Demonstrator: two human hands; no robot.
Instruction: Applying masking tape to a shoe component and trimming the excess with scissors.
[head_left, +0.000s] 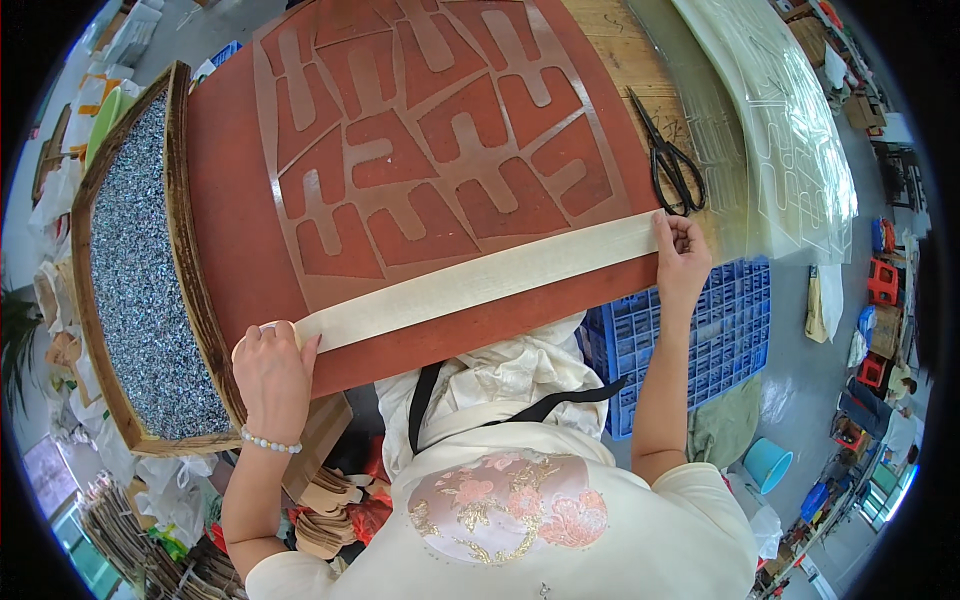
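Note:
A wide cream strip of tape [480, 283] stretches across the near part of a red-brown board [222, 190]. Its left end is gripped by my left hand [272, 380], where a pale rounded edge, perhaps the roll, shows beside the fingers. At the right end, my right hand [683, 262] pinches the strip between thumb and fingers near the board's corner. Beyond the tape, a thin translucent sheet [318, 262] with cut-out slots and shapes lies on the board. Whether the tape touches the sheet's near edge all along, I cannot tell.
Black-handled scissors [672, 165] lie right of the board, beside stacked clear plastic sheets [790, 130]. A wooden-framed tray [180, 250] of glittering bluish granules stands at the left. Below right is a blue plastic crate [735, 325], with a light-blue bucket [768, 464] on the floor.

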